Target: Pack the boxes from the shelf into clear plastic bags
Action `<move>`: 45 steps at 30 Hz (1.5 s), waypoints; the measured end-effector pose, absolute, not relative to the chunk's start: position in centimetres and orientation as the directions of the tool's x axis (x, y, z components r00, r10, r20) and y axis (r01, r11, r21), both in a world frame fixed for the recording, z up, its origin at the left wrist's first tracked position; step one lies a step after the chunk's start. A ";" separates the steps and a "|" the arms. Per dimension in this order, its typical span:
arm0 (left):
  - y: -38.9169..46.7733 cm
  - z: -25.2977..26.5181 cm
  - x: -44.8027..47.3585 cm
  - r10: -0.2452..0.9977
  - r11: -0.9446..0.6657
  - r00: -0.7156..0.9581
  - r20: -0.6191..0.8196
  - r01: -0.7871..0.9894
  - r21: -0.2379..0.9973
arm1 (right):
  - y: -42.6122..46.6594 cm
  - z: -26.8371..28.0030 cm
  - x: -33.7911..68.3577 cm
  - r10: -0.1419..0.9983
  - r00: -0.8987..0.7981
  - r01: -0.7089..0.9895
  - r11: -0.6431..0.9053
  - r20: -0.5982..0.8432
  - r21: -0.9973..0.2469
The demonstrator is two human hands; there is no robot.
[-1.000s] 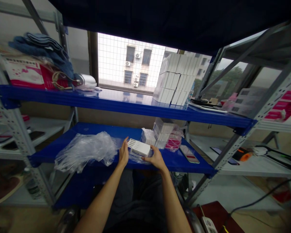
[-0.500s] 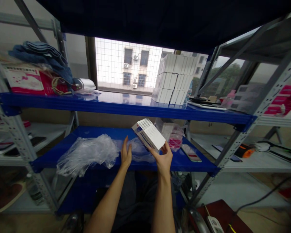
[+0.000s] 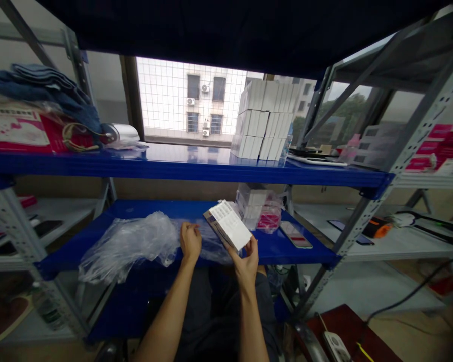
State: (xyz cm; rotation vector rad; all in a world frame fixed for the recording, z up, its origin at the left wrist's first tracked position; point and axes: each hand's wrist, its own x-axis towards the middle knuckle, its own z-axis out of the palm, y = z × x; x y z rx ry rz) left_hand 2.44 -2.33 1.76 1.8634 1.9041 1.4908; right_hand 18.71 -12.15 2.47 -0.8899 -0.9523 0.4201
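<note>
My right hand (image 3: pixel 245 260) grips a small bundle of slim white boxes (image 3: pixel 232 226) by its lower right end. The bundle is tilted above the lower blue shelf (image 3: pixel 132 207), with rows of dark print on its far end. My left hand (image 3: pixel 191 242) is apart from it, on the left, with its fingers curled in; what they hold, if anything, is hidden. Clear plastic bags (image 3: pixel 136 246) lie heaped to the left of that hand. More thin clear plastic (image 3: pixel 213 247) spreads on the shelf between my hands, partly behind the bundle.
Wrapped boxes (image 3: pixel 252 206), a pink packet (image 3: pixel 270 220) and a phone (image 3: pixel 296 235) are on the lower shelf at right. White boxes (image 3: pixel 264 120) stand stacked on the upper shelf (image 3: pixel 189 168), whose front edge crosses above my hands. Metal posts (image 3: pixel 362 213) flank the shelves.
My left hand has gone from upright, spread fingers to curled fingers, moving slightly down and left. My right hand has lowered the bundle a little. The whole view has shifted slightly.
</note>
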 end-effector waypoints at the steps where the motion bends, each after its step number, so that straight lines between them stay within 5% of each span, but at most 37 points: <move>1: -2.3 2.1 2.3 0.810 -0.176 -0.273 0.519 0.731 0.659 | -12.3 2.8 18.5 0.657 0.544 0.045 0.598 0.522 -0.800; 7: -2.8 3.4 2.4 0.853 -0.044 -0.321 0.412 0.742 0.669 | -13.5 5.2 18.1 0.668 0.555 -0.083 0.638 0.497 -0.765; 10: -4.6 4.7 2.3 0.804 -0.156 -0.366 0.469 0.631 0.760 | -14.4 6.0 19.0 0.685 0.535 -0.087 0.627 0.494 -0.774; 14: -8.8 6.8 0.9 0.840 -0.445 -0.315 0.441 0.062 0.893 | -16.1 7.6 20.2 0.791 0.385 -0.114 0.552 0.476 -0.826; 17: -12.1 8.1 -0.9 0.957 -0.282 -0.020 0.289 -0.302 0.911 | -17.1 8.9 20.3 0.890 0.244 -0.181 0.432 0.385 -0.884; 21: -15.2 9.7 -3.3 0.943 -0.212 0.203 0.262 -0.236 0.948 | -17.7 10.0 20.1 0.948 0.205 -0.228 0.287 0.242 -0.930; 26: -16.8 11.5 -4.6 0.953 -0.200 0.210 0.217 -0.097 0.975 | -17.8 10.4 19.9 0.963 0.157 -0.145 0.240 0.218 -0.960; 35: -17.6 12.4 -5.3 0.935 -0.311 0.141 0.325 -0.114 0.944 | -20.2 11.9 20.9 0.945 -0.087 -0.137 0.303 0.316 -0.943; 40: -17.2 11.8 -5.3 0.851 -0.438 0.178 0.493 -0.276 0.855 | -20.8 12.3 21.0 0.867 -0.069 -0.065 0.490 0.493 -0.869; 45: -17.6 12.1 -4.5 0.763 -0.582 0.163 0.625 -0.245 0.775 | -20.4 11.9 21.1 0.829 0.006 -0.008 0.559 0.559 -0.829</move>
